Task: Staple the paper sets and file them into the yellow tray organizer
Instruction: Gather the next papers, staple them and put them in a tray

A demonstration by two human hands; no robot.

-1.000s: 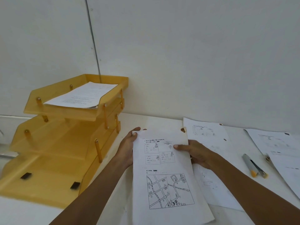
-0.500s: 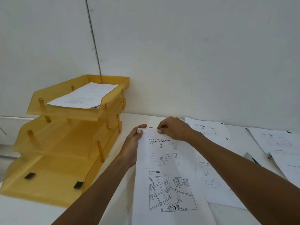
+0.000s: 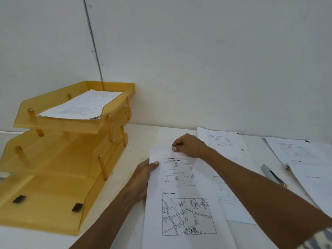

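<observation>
A paper set (image 3: 186, 198) printed with boxes and a street map lies in front of me on the white table. My left hand (image 3: 143, 177) grips its left edge, thumb on top. My right hand (image 3: 188, 146) pinches its top edge. The yellow tray organizer (image 3: 53, 168) with three tiers stands at the left; its top tier holds a stack of papers (image 3: 82, 105). A grey stapler (image 3: 271, 174) lies on the table to the right, apart from both hands.
More printed sheets lie to the right: one (image 3: 224, 146) partly under my right arm, others (image 3: 305, 159) near the right edge. The white wall rises right behind the table. The two lower tray tiers hold no paper.
My right hand went from the set's right edge up to its top edge. My left hand slid a little down the left edge. The set has shifted slightly toward me.
</observation>
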